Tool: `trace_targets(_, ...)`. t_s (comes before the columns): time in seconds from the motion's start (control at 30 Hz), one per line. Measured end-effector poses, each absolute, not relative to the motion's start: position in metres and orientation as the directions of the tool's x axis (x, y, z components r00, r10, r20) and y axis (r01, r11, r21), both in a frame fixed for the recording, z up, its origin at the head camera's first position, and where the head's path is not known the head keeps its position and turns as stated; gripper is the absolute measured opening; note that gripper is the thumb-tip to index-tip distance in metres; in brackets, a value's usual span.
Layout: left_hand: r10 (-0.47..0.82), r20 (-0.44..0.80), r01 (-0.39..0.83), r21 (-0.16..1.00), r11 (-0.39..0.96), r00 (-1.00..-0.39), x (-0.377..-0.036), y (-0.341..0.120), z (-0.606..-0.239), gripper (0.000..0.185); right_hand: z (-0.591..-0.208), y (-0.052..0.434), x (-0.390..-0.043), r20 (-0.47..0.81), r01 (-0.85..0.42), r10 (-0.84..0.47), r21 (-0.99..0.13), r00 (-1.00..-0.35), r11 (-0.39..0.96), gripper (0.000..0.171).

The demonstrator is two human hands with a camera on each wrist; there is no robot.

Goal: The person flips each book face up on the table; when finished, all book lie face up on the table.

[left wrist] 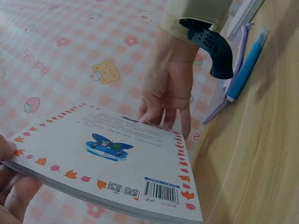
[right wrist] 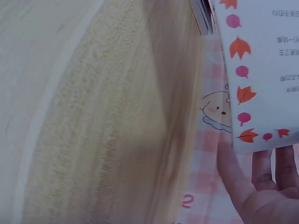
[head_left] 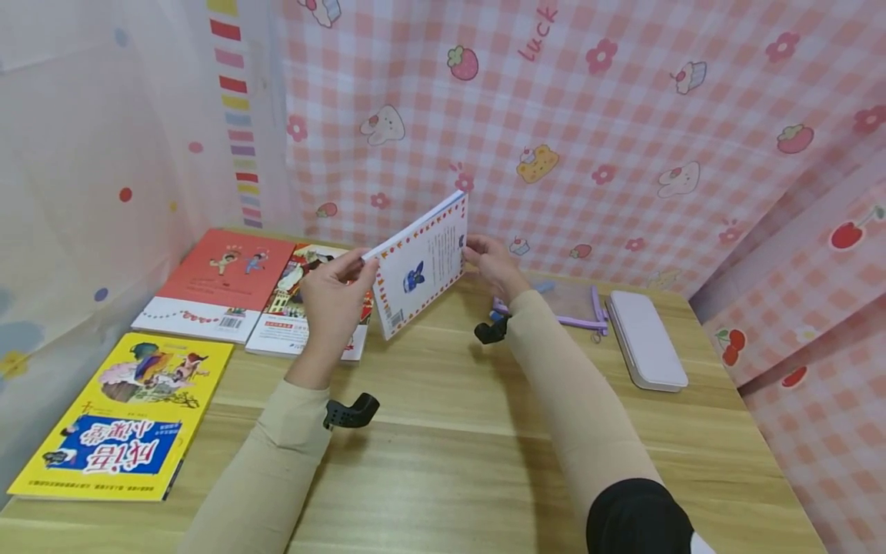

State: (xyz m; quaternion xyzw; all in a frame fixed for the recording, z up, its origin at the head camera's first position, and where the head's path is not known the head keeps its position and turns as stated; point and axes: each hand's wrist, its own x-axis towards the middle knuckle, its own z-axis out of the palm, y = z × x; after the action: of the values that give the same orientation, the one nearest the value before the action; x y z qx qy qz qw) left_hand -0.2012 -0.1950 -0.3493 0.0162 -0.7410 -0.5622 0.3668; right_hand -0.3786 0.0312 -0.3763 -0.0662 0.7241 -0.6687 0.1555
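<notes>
Fingers [left wrist: 170, 109] behind white book [head_left: 421, 265], both edges

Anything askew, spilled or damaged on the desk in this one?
Nothing stands out. Both hands, left hand and right hand, hold the white book tilted above the table. Three other books lie flat and undamaged at left.

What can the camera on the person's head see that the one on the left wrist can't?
Only the head view shows the yellow book, the red book, a third book beside it and the white case lying on the wooden table.

Only the left wrist view shows the white book's barcode and a blue pen.

Both show the white book with its butterfly picture, held up off the table between the left hand and the right hand, against the pink checked curtain.
</notes>
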Motion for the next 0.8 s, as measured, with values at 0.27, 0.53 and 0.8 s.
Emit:
trace_targets(0.27,-0.421,0.560,0.412,0.821,0.395,-0.713,-0.203,-0.195,-0.350,0.020,-0.361,0.027,-0.377,-0.089,0.037,-0.304,-0.985,-0.948,0.171,0.035)
trace_targets(0.53,-0.418,0.539,0.391,0.833,0.391,-0.731,-0.202,-0.195,-0.351,0.022,-0.351,0.027,-0.382,0.008,-0.064,-0.313,-0.984,-0.950,0.168,0.035)
trace_targets(0.8,-0.419,0.534,0.382,0.835,0.396,-0.734,-0.204,-0.195,-0.353,0.020,-0.336,0.025,-0.382,0.024,-0.045,-0.316,-0.997,-0.948,0.059,0.033)
